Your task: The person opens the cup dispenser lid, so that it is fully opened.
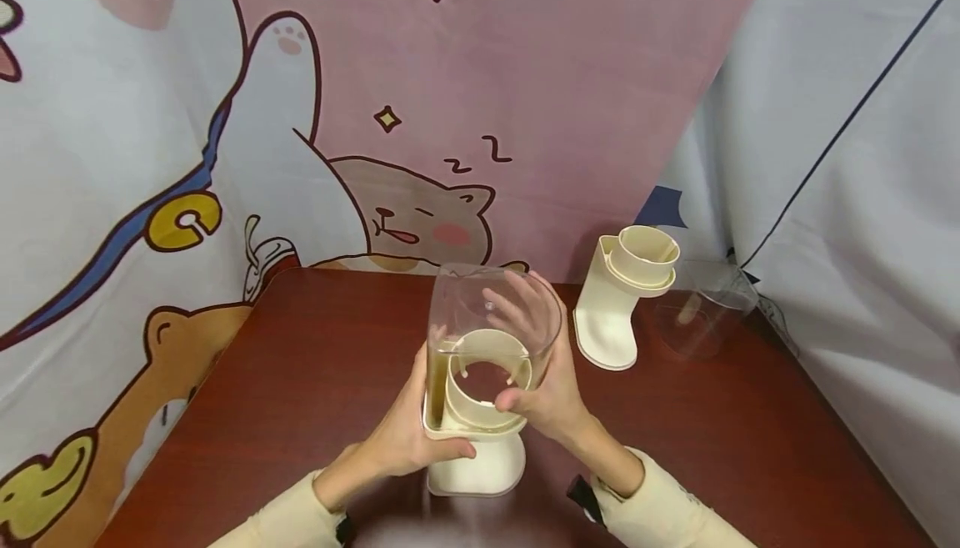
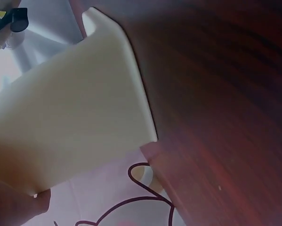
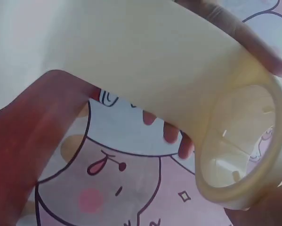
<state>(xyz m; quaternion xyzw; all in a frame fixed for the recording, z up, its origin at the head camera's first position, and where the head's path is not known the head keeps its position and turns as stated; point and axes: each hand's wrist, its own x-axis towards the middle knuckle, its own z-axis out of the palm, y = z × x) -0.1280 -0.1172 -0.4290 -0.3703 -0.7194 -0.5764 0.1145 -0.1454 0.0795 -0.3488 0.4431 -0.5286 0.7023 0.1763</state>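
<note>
A cream plastic stand [image 1: 480, 469] with a round ring at its top stands upright on the near middle of the table. A clear plastic container [image 1: 487, 298] sits over the ring, overlapping it in the head view. My left hand [image 1: 408, 439] grips the stand's upper part from the left, thumb across its front. From the right, my right hand [image 1: 558, 389] holds the clear container, its fingers showing through the wall and its thumb near the ring. In the left wrist view the stand [image 2: 75, 113] fills the left side. The right wrist view shows the ring's open underside on the stand [image 3: 131, 56].
A second cream stand [image 1: 607, 323] with a ring on top is at the back right. Beside it lies another clear container [image 1: 705, 314]. The dark red table [image 1: 300, 364] meets a printed cloth [image 1: 570, 114] at its back and sides.
</note>
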